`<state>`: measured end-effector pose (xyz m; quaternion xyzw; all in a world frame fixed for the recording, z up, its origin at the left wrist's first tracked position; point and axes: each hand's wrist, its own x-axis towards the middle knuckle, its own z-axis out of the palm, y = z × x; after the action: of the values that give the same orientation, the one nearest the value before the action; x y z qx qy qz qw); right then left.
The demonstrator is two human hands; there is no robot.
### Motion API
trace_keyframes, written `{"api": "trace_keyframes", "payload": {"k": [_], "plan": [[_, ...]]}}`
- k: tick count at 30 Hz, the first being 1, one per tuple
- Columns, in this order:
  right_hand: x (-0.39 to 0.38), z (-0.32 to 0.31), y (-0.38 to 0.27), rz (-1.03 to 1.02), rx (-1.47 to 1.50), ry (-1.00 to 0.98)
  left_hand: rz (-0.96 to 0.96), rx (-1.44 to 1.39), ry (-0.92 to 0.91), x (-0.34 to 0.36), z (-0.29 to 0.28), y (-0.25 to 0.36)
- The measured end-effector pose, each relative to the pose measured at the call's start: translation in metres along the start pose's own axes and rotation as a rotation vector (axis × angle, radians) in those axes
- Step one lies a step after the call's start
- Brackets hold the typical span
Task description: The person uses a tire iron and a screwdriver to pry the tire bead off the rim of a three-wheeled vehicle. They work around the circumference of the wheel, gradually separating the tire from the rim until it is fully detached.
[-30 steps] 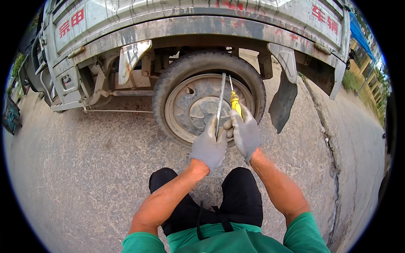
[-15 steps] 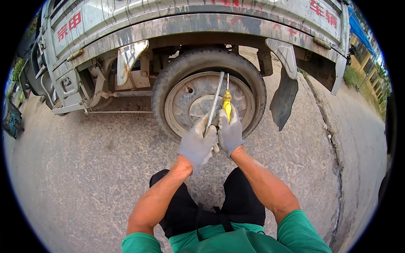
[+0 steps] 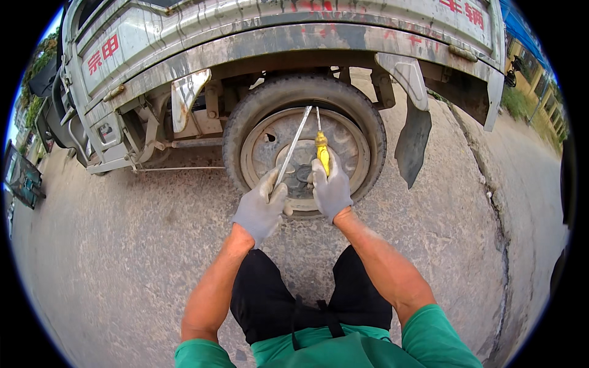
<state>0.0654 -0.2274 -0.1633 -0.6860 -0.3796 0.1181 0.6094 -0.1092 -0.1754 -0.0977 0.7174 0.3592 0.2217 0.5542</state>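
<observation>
A dusty wheel with a black tyre (image 3: 245, 116) and a grey-brown steel rim (image 3: 262, 146) stands under the vehicle. At the top, a dark gap shows between tyre and rim. My left hand (image 3: 261, 205), in a grey-white glove, is closed round a long flat metal tyre lever (image 3: 294, 142), tilted up to the right. My right hand (image 3: 332, 184), gloved alike, grips a yellow-handled screwdriver (image 3: 322, 149) pointing upward. Both tool tips are side by side at the gap, the lever's left of the screwdriver's. How deep they reach in cannot be made out.
Over the wheel hangs the dirty white side panel (image 3: 245, 37) of a small truck. A white bracket (image 3: 189, 101) is left of the tyre; a black mud flap (image 3: 412, 147) hangs at right. The concrete ground has a long crack (image 3: 491, 190) on the right.
My left hand has moved left and slightly down, so the lever leans more. The screwdriver has shifted a little left and now tilts left. The view has shifted slightly.
</observation>
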Motion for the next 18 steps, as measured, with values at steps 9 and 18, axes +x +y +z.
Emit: {"api": "trace_keyframes", "payload": {"k": [9, 18], "plan": [[0.001, 0.001, 0.022, -0.004, -0.002, 0.027, -0.207, 0.169, -0.311, -0.039, -0.080, 0.108], [-0.011, 0.014, -0.015, 0.060, 0.400, 0.032, -0.026, -0.230, -0.264, -0.081, -0.076, 0.066]]}}
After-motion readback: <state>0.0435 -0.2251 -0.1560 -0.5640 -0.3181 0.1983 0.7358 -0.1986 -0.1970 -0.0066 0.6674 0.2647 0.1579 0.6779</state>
